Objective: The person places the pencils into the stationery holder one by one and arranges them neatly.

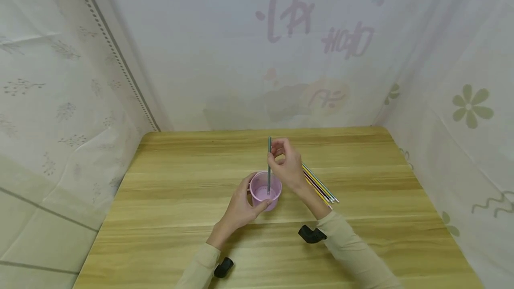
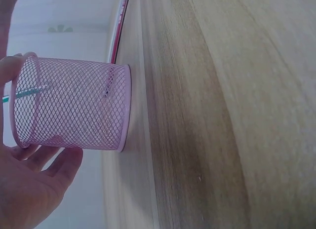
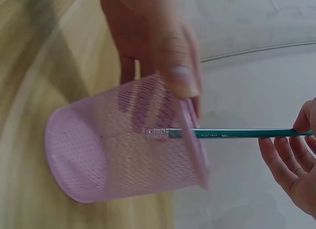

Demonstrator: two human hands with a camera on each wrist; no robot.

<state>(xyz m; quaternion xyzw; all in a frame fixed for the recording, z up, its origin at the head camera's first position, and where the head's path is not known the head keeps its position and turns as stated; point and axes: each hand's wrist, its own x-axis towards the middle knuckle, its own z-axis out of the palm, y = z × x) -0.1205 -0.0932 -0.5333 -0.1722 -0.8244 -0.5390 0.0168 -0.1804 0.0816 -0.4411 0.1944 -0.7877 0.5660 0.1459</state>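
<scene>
A pink mesh pencil cup (image 1: 260,185) has its mouth up, its base right at the wooden tabletop in the left wrist view. My left hand (image 1: 238,206) grips it near the rim, thumb on the near side and fingers round the other. Between thumb and fingertips, my right hand (image 1: 288,164) pinches a green pencil (image 3: 232,133) near its upper end, upright over the cup. The pencil's eraser end (image 3: 157,133) points down and is inside the cup's mouth, above its bottom. No other pencil shows inside the cup.
Several pencils (image 1: 317,185) in yellow, dark red and green lie in a bunch on the wooden table (image 1: 168,200), partly hidden under my right forearm. Patterned curtains (image 1: 225,57) enclose the table at the back and sides.
</scene>
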